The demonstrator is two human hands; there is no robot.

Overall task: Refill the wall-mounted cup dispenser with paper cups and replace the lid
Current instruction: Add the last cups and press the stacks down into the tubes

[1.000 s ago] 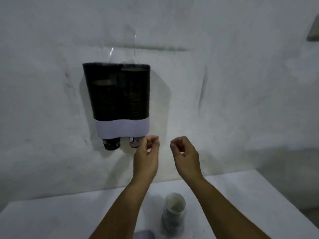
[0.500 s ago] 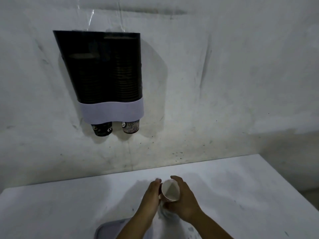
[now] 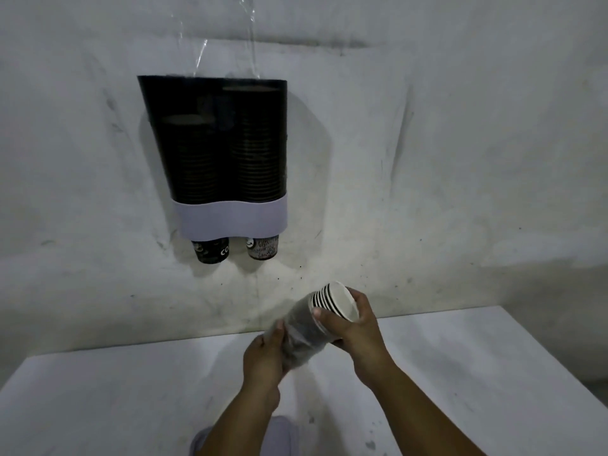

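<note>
- My right hand [image 3: 353, 324] wraps the upper end of a stack of paper cups [image 3: 316, 320], thumb laid across the side just below the rims and fingers curled round the far side of the rims.
- My left hand [image 3: 265, 355] grips the lower end of the same stack, fingers curved round the blurred base and the thumb on top.
- Both forearms reach up from the bottom edge, the right one slanting in from the lower right, the left one rising nearly straight.
- The stack is tilted, its open mouth pointing up and to the right, held in the air above the surface [image 3: 477, 373] and below the dispenser.
- The cups are nested, with pale rolled rims showing as several thin rings in close succession; the inside of the top cup is a plain off-white, and the sides look dark and smeared by motion.
- The cup dispenser [image 3: 214, 143] hangs on the wall [image 3: 427, 159] well above and to the left of my hands; its body is dark, see-through plastic, wider at the top, with a pale wavy band along the bottom.
- Two ribbed columns of cups sit inside, the right one taller than the left, and one printed cup bottom pokes out beneath each.
- A strip of clear, shiny film [image 3: 217, 37] runs up the wall above the dispenser.
- The surface is flat, matt, white and scuffed; the wall is rough, pale and stained.
- A greyish, rounded lid [image 3: 283, 436] lies at the near edge, partly hidden by my left arm.
</note>
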